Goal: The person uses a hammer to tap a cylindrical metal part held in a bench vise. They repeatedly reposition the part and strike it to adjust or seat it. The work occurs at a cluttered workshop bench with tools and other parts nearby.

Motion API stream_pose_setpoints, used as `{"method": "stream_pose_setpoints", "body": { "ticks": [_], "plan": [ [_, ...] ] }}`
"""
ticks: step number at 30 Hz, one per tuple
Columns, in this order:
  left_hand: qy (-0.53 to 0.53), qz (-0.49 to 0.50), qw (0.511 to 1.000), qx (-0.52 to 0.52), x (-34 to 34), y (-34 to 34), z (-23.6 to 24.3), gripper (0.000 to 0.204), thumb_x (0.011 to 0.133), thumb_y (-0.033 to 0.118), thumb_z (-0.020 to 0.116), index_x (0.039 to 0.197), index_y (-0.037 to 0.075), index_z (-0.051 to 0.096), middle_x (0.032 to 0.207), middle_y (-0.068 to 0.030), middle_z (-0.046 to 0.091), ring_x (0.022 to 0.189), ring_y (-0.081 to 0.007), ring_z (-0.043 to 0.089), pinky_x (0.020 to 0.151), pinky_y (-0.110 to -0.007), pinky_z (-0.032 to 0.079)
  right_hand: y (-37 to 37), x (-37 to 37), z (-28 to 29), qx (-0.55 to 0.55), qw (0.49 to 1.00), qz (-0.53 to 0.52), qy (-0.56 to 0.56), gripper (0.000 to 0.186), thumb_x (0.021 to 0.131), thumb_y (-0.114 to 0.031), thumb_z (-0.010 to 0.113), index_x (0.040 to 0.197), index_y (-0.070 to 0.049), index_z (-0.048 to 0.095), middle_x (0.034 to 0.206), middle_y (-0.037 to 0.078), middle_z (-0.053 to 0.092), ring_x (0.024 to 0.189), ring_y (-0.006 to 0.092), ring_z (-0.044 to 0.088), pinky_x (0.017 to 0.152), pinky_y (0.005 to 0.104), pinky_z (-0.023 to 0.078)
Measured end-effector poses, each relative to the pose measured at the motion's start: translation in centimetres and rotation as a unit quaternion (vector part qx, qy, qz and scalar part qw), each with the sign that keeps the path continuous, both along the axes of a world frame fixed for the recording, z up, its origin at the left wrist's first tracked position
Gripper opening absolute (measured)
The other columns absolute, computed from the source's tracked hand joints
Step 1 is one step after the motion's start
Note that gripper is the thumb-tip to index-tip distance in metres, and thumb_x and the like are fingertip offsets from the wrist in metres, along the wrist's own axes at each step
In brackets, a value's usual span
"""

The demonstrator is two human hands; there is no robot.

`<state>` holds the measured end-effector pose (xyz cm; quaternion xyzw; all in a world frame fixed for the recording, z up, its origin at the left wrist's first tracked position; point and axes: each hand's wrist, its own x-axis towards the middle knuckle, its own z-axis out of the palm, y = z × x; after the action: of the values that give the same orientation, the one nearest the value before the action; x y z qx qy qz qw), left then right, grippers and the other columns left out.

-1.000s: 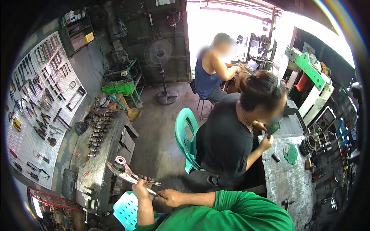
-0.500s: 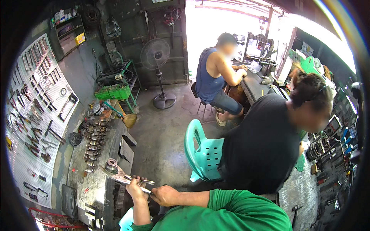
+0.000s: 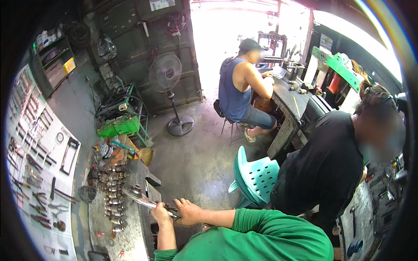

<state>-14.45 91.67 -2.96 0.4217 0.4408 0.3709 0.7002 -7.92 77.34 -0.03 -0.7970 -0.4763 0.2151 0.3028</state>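
Metal pliers (image 3: pixel 146 200) and a round metal part (image 3: pixel 137 189) held up by the cluttered bench (image 3: pixel 98 222)

The long pliers slant across the lower middle of the view, the round metal part at their front end, near the bench's edge; whether it is clamped there is too small to tell. The left hand (image 3: pixel 160 212) is closed around the handles. The right hand (image 3: pixel 190 212) is at their rear end, fingers partly bent; I cannot tell whether they grip.

On the bench's worn grey top, cylindrical metal parts (image 3: pixel 114 198) lie in a close row, and a broom (image 3: pixel 146 155) leans near the far end. A pegboard (image 3: pixel 69 185) of hand tools covers the wall to the left. Beyond the bench, a green crate (image 3: pixel 119 126) sits by a green metal frame (image 3: pixel 141 135).

A pedestal fan (image 3: pixel 166 72) stands on the bare concrete floor (image 3: pixel 191 167), before dark metal panels (image 3: pixel 130 30) and a bright opening. A mint-green chair (image 3: pixel 260 177) stands to the right, beside a person in black (image 3: pixel 324 156) bending over a second bench (image 3: pixel 365 208), where a hammer (image 3: pixel 353 217) lies. Farther back, a person in blue (image 3: pixel 239 87) sits on a stool at a dark worktop (image 3: pixel 288 96).
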Motion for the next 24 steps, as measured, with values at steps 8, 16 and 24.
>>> {"method": "stream_pose_setpoints", "body": {
  "ticks": [8,16,24],
  "plan": [
    [0.003,-0.066,0.998,-0.024,7.7,3.2,-2.1,0.005,0.078,-0.001,0.057,0.082,0.000,0.054,0.078,-0.0068,0.056,0.061,-0.0222,0.060,0.057,-0.037,0.052,6.2,5.7,-6.2,0.070,0.977,-0.049,0.196,0.084,0.080,-0.024,0.076,0.148,0.011,0.043,0.142,0.035,0.057,0.135,0.0457,0.056,0.114,0.0471,0.046],
    [0.041,-0.114,0.993,0.016,19.6,9.7,-3.0,0.008,0.083,0.005,0.063,0.076,0.001,0.061,0.071,-0.0071,0.062,0.060,-0.0209,0.061,0.059,-0.036,0.051,12.9,17.3,-6.2,-0.048,0.986,-0.058,0.149,0.071,0.086,-0.030,0.070,0.143,0.008,0.051,0.141,0.030,0.060,0.136,0.0423,0.057,0.115,0.0470,0.047],
    [0.045,-0.161,0.986,0.005,31.5,13.4,-4.6,0.010,0.083,-0.003,0.062,0.074,0.001,0.060,0.070,-0.0062,0.060,0.057,-0.0203,0.060,0.056,-0.036,0.049,15.4,28.3,-6.1,-0.031,0.981,-0.103,0.162,0.066,0.087,-0.028,0.068,0.138,0.011,0.051,0.136,0.033,0.061,0.131,0.0442,0.060,0.110,0.0489,0.050]
  ]
}}
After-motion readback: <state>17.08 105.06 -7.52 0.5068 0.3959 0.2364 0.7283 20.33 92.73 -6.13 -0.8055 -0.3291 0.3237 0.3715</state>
